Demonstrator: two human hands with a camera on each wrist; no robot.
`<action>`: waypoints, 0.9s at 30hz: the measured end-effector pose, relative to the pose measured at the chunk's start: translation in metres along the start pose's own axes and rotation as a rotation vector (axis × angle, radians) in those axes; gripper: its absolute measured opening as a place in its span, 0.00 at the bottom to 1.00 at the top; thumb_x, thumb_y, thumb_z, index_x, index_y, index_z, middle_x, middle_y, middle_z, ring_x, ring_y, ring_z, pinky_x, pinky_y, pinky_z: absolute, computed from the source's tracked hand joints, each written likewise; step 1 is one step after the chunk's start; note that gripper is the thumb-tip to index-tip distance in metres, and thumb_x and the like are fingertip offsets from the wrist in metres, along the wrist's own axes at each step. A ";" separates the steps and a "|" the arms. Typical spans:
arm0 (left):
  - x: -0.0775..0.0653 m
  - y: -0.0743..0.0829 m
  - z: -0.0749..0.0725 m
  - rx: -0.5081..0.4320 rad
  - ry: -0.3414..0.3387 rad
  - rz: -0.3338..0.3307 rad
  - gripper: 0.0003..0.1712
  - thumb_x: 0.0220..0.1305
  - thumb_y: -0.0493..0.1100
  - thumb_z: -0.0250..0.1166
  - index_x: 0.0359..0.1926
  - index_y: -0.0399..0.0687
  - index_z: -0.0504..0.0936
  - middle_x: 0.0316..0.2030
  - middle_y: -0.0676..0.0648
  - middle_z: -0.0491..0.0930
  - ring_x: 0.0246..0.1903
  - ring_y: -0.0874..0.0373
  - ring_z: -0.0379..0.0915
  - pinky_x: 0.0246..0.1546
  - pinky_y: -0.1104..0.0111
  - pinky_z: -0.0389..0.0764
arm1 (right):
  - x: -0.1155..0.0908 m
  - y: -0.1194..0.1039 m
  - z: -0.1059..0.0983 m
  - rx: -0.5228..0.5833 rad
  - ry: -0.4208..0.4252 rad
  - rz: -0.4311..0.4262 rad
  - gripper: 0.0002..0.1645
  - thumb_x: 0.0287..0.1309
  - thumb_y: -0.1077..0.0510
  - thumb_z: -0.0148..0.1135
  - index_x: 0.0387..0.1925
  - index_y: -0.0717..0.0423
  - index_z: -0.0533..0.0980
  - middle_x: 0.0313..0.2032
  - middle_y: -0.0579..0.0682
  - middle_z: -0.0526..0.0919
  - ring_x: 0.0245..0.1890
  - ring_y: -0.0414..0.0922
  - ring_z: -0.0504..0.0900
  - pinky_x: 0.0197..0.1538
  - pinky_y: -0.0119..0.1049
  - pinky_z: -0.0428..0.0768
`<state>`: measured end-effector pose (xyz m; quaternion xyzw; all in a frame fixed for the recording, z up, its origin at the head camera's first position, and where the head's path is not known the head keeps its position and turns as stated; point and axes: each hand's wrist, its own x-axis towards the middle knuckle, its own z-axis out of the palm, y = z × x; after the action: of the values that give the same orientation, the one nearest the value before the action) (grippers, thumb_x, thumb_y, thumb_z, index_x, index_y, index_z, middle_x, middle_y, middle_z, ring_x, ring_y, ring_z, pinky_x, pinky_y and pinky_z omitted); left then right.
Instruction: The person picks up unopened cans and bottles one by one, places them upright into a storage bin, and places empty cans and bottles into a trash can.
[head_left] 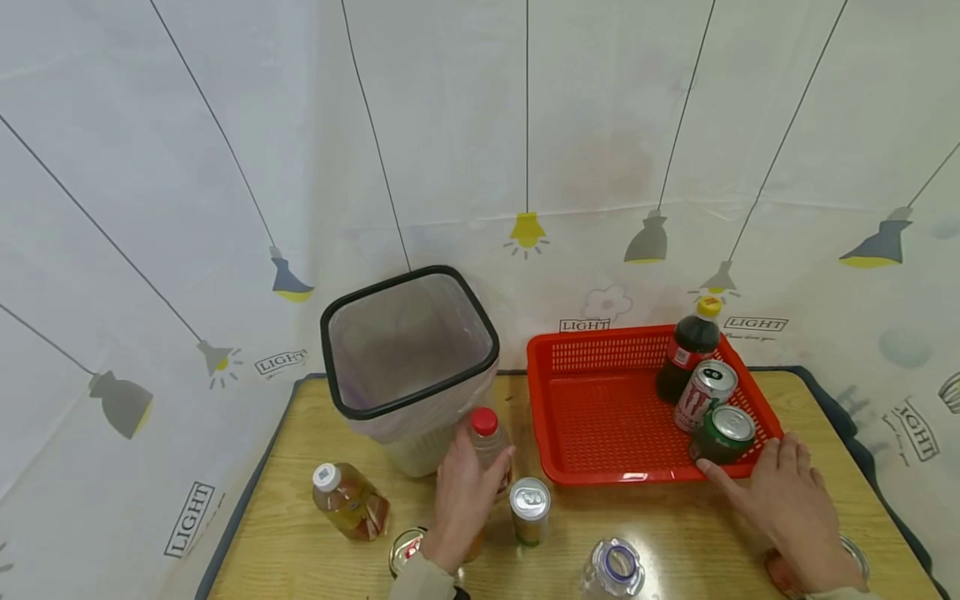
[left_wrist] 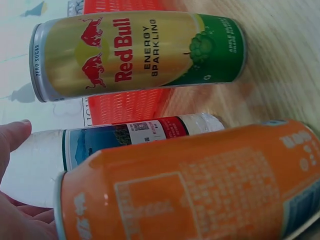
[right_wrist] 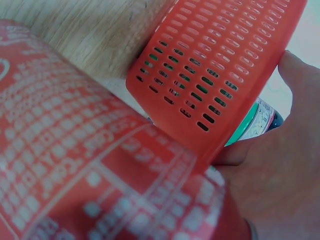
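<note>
Red basket (head_left: 592, 408) stands along the desk's (head_left: 285, 550) far edge, right of centre; the right hand (head_left: 791, 504), grip released, rests at the basket's near right corner. The left hand (head_left: 463, 496) grasps the red-capped bottle (head_left: 487, 446), nearer the desk's left edge.

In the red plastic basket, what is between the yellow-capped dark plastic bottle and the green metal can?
A pale pink metal can; the head view shows it between the bottle and green can.
</note>
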<state>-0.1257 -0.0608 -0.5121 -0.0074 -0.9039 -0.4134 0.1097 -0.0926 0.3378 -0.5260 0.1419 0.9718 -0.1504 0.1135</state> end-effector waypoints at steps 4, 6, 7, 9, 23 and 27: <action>-0.002 -0.002 -0.001 0.002 0.012 0.051 0.40 0.58 0.49 0.79 0.66 0.40 0.72 0.51 0.36 0.84 0.49 0.37 0.83 0.50 0.44 0.82 | 0.001 0.000 0.000 0.014 -0.002 0.001 0.84 0.58 0.11 0.40 0.67 0.94 0.41 0.65 0.93 0.38 0.69 0.85 0.41 0.67 0.77 0.50; -0.002 -0.003 -0.002 -0.007 0.032 0.088 0.39 0.57 0.48 0.80 0.65 0.40 0.73 0.51 0.37 0.84 0.49 0.38 0.83 0.50 0.45 0.83 | 0.001 0.000 0.000 0.020 -0.002 0.000 0.84 0.58 0.11 0.41 0.67 0.94 0.41 0.65 0.93 0.38 0.69 0.85 0.41 0.67 0.76 0.50; -0.002 -0.002 -0.002 -0.009 0.044 0.106 0.39 0.56 0.47 0.80 0.65 0.40 0.74 0.51 0.38 0.84 0.49 0.39 0.84 0.50 0.46 0.83 | 0.001 0.000 0.000 0.022 -0.004 0.000 0.84 0.58 0.12 0.41 0.66 0.94 0.41 0.65 0.93 0.38 0.69 0.85 0.41 0.67 0.76 0.50; -0.002 -0.001 -0.004 -0.020 0.072 0.152 0.38 0.55 0.47 0.81 0.63 0.40 0.75 0.50 0.39 0.85 0.48 0.41 0.84 0.49 0.48 0.84 | 0.001 0.000 0.001 0.025 -0.007 0.001 0.85 0.57 0.11 0.41 0.66 0.94 0.40 0.65 0.93 0.38 0.69 0.85 0.40 0.67 0.76 0.50; 0.010 0.035 -0.032 -0.065 0.250 0.667 0.40 0.51 0.50 0.83 0.60 0.36 0.78 0.51 0.41 0.86 0.46 0.50 0.87 0.45 0.62 0.87 | 0.002 0.000 0.001 0.023 -0.001 0.007 0.85 0.57 0.11 0.41 0.67 0.94 0.40 0.66 0.93 0.37 0.69 0.85 0.41 0.68 0.76 0.50; 0.019 0.057 -0.044 -0.095 0.302 0.742 0.40 0.50 0.48 0.84 0.61 0.35 0.78 0.52 0.40 0.86 0.47 0.49 0.87 0.48 0.62 0.86 | 0.001 0.001 0.001 0.022 0.002 -0.001 0.85 0.58 0.12 0.41 0.66 0.94 0.40 0.65 0.93 0.37 0.68 0.85 0.42 0.67 0.76 0.51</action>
<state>-0.1301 -0.0575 -0.4380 -0.2775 -0.7935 -0.3833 0.3828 -0.0933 0.3383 -0.5271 0.1426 0.9703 -0.1611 0.1109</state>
